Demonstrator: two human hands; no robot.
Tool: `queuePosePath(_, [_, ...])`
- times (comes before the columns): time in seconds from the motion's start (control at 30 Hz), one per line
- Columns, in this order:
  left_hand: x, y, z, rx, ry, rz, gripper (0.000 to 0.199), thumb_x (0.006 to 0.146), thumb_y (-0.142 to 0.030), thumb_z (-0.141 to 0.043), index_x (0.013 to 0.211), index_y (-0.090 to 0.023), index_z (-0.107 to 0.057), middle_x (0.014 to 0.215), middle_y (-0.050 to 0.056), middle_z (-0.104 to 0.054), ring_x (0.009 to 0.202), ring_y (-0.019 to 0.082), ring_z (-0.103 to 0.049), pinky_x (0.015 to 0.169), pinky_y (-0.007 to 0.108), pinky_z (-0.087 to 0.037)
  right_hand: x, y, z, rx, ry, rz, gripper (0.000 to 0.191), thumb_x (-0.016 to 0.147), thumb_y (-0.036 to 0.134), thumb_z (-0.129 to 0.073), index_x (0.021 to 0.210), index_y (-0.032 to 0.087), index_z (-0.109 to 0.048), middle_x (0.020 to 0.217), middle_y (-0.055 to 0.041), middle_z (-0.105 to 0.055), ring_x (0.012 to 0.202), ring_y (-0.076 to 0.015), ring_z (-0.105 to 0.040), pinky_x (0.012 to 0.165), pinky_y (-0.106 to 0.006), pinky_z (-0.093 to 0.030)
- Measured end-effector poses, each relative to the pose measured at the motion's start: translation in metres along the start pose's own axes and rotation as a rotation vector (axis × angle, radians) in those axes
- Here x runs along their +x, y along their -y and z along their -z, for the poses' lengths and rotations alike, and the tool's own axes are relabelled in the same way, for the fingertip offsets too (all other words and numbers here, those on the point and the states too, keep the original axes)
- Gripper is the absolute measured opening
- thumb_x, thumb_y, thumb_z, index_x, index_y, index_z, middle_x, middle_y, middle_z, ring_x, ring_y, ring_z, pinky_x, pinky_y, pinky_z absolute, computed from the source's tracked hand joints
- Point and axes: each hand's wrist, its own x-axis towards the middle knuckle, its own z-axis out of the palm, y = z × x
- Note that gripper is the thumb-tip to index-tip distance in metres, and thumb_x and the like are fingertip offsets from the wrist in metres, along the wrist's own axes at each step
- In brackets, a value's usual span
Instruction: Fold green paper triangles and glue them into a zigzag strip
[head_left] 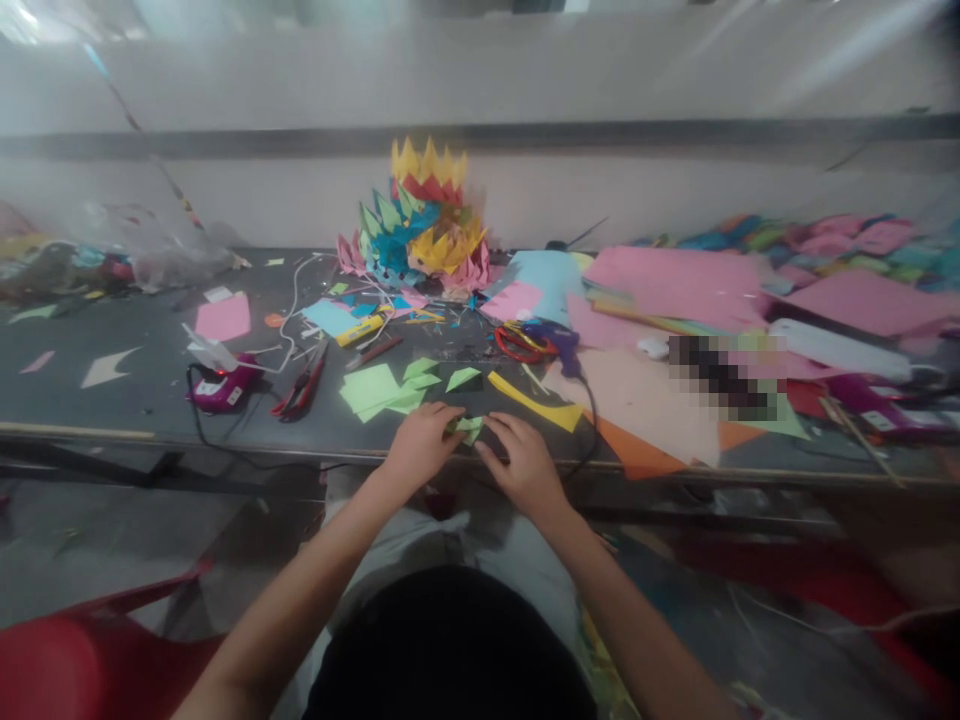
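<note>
Between my two hands, at the table's front edge, is a small folded piece of green paper [470, 429]. My left hand [424, 440] pinches its left end, and the fingers of my right hand [521, 458] close on its right end. Just beyond my left hand lie square green paper sheets [373, 390] and several folded green pieces [420, 375]. One more folded green piece [463, 379] sits straight ahead of the fingers. A curved yellow paper strip [536, 402] is close to my right hand.
Folded-paper crowns [427, 225] in several colours stand at the back. A purple device [223, 385] and red-handled pliers [301, 385] lie left. A glue gun [561, 342], red-handled scissors [523, 343] and large pink sheets [679, 285] lie right. A red chair [60, 670] is at lower left.
</note>
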Motion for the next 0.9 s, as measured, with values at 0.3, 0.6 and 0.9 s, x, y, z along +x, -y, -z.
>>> queuePosePath(0.3, [-0.010, -0.019, -0.007, -0.347, -0.087, 0.229, 0.020, 0.079, -0.025, -0.057, 0.097, -0.021, -0.061, 0.093, 0.003, -0.067, 0.080, 0.017, -0.061, 0.071, 0.027, -0.048, -0.006, 0.023, 0.001, 0.520, -0.056, -0.331, 0.041, 0.081, 0.041, -0.053, 0.116, 0.020, -0.048, 0.090, -0.0069, -0.067, 0.078, -0.0190, -0.062, 0.071, -0.032, -0.050])
queuePosePath(0.6, [-0.015, 0.032, 0.029, -0.196, -0.400, 0.271, 0.022, 0.084, -0.036, -0.051, 0.096, -0.019, -0.061, 0.095, 0.006, -0.066, 0.090, 0.019, -0.060, 0.082, 0.032, -0.046, 0.050, -0.021, 0.012, 0.608, -0.032, -0.335, 0.045, 0.077, 0.042, -0.055, 0.115, 0.018, -0.051, 0.076, -0.0032, -0.063, 0.062, -0.0157, -0.060, 0.057, -0.030, -0.050])
queuePosePath(0.9, [-0.002, 0.125, 0.069, 0.159, -0.111, 0.405, 0.061, 0.062, -0.036, -0.074, 0.115, -0.014, -0.053, 0.115, 0.014, -0.057, 0.104, 0.027, -0.055, 0.089, 0.036, -0.043, 0.038, -0.033, 0.008, 0.236, -0.270, -0.210, 0.038, 0.083, 0.039, -0.047, 0.115, 0.018, -0.051, 0.115, -0.0144, -0.054, 0.094, -0.0227, -0.058, 0.059, -0.031, -0.050])
